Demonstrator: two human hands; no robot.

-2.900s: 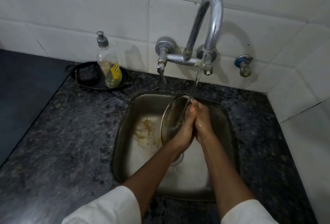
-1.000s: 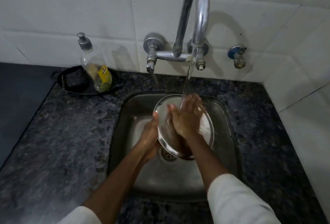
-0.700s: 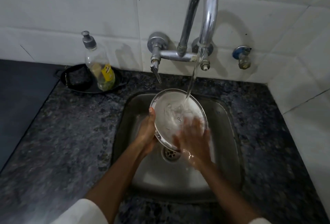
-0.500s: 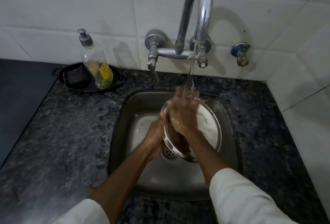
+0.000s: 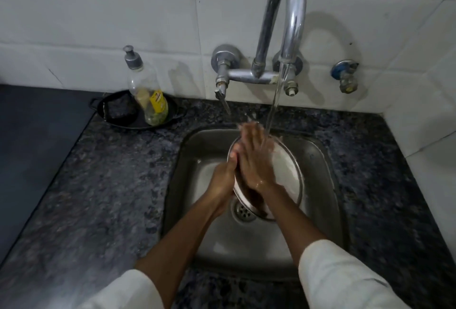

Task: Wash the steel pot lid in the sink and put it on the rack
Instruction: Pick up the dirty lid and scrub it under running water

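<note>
The round steel pot lid (image 5: 287, 173) stands tilted on edge over the steel sink (image 5: 197, 160), its shiny inner face turned to the right. My left hand (image 5: 223, 180) grips its left rim from behind. My right hand (image 5: 254, 158) lies flat, fingers together, on the lid's face, wet and hiding the lid's left half. Water runs from the chrome tap (image 5: 283, 25) and falls just right of my right fingertips onto the lid. No rack is in view.
A dark speckled granite counter (image 5: 111, 197) surrounds the sink. At the back left, a black dish (image 5: 118, 111) holds a scrub pad and a soap bottle (image 5: 148, 96). White tiled walls close the back and right. A small valve (image 5: 345, 79) sticks out of the wall.
My right hand has been rubbing back and forth over the lid's face under the running water; it now reaches up to the lid's top edge. My left hand keeps its hold on the rim.
</note>
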